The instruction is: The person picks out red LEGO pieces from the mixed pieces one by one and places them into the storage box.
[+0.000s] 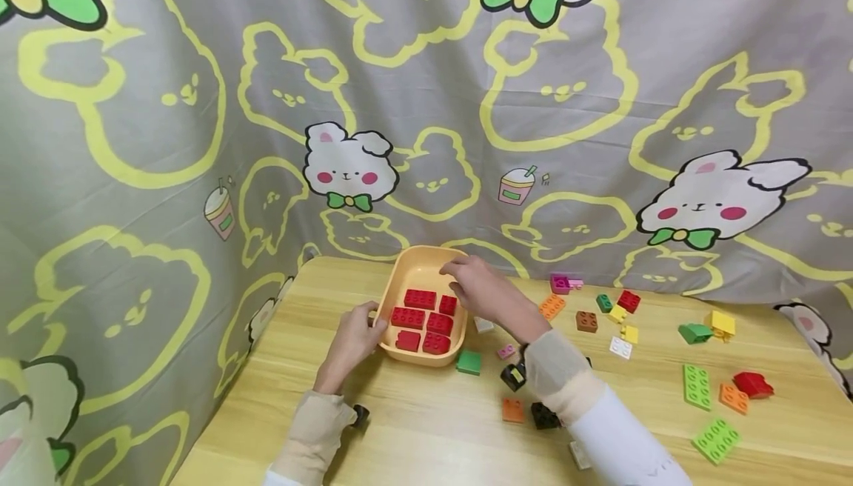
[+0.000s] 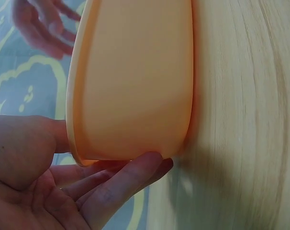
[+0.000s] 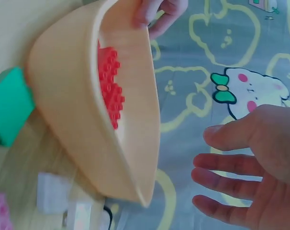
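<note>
A peach-coloured plastic bin [image 1: 416, 356] stands on the table and holds several red toy bricks [image 1: 408, 317] in its near part. My left hand [image 1: 355, 339] grips the bin at its left side. In the left wrist view the thumb is at the rim and the fingers [image 2: 121, 189] lie against the outer wall. Above the bin's right edge hovers my right hand [image 1: 481, 292]. The right wrist view shows that hand with its fingers [image 3: 228, 187] fairly straight, apart from the bin, nothing in it. Beside the bin's near right corner lies a green brick [image 1: 469, 362].
Loose bricks lie across the table's right side, among them a brown brick [image 1: 586, 321], a lime green brick [image 1: 696, 386] and a black brick [image 1: 545, 415]. An orange brick [image 1: 512, 410] is near the right forearm. A patterned grey curtain [image 1: 453, 101] hangs behind the table.
</note>
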Demonstrator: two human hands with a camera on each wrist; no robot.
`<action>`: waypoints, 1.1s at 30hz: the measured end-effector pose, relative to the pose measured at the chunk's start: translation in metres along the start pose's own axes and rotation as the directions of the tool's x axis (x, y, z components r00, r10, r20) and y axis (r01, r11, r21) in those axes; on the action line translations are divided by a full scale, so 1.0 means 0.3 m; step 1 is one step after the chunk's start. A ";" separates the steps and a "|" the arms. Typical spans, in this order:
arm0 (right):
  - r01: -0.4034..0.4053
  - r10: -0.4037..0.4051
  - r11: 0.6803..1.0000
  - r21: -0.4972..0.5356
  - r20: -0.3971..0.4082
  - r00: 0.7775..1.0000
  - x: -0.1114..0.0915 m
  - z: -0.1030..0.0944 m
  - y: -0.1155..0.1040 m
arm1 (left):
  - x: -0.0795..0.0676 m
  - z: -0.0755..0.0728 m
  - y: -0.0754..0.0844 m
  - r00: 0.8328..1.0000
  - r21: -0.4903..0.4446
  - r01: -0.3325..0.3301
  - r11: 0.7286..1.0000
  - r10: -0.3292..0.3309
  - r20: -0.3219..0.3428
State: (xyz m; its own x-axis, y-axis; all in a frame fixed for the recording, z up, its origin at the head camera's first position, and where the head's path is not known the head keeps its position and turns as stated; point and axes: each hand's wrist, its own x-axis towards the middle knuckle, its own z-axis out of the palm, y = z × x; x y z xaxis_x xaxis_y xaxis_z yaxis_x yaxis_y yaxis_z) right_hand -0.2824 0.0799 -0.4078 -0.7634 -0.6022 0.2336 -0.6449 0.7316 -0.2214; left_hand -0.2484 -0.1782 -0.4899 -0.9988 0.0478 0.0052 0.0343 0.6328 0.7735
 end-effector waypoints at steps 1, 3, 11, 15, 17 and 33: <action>0.005 -0.005 1.000 -0.009 -0.017 1.000 -0.022 -0.006 0.004 | -0.001 0.000 0.000 1.000 0.003 0.003 1.000 -0.003 -0.001; 0.014 -0.016 1.000 -0.027 -0.051 0.999 -0.069 -0.008 0.014 | -0.001 0.000 -0.001 1.000 0.011 0.013 1.000 -0.013 0.001; -0.058 0.055 0.998 -0.018 -0.124 0.991 -0.258 0.000 0.079 | -0.007 -0.009 -0.001 1.000 -0.007 0.002 1.000 -0.002 -0.003; -0.159 0.157 0.987 -0.016 -0.103 0.982 -0.357 -0.028 0.130 | -0.008 -0.008 -0.006 1.000 -0.017 -0.016 1.000 0.016 -0.003; -0.187 0.185 0.982 -0.010 -0.104 0.977 -0.405 -0.045 0.159 | -0.010 -0.008 -0.008 1.000 -0.018 -0.017 1.000 0.016 -0.005; -0.320 0.306 0.947 -0.027 -0.224 0.925 -0.782 -0.137 0.387 | -0.011 -0.003 0.005 1.000 -0.006 0.003 1.000 -0.003 -0.011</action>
State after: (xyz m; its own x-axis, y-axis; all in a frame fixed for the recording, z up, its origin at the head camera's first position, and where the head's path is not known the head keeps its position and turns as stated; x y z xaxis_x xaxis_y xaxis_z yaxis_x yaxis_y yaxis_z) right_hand -0.1767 0.3192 -0.4493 -0.8954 -0.2618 0.3601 -0.3654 0.8943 -0.2583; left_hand -0.2451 -0.1781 -0.4882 -0.9993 0.0372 0.0102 0.0313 0.6280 0.7776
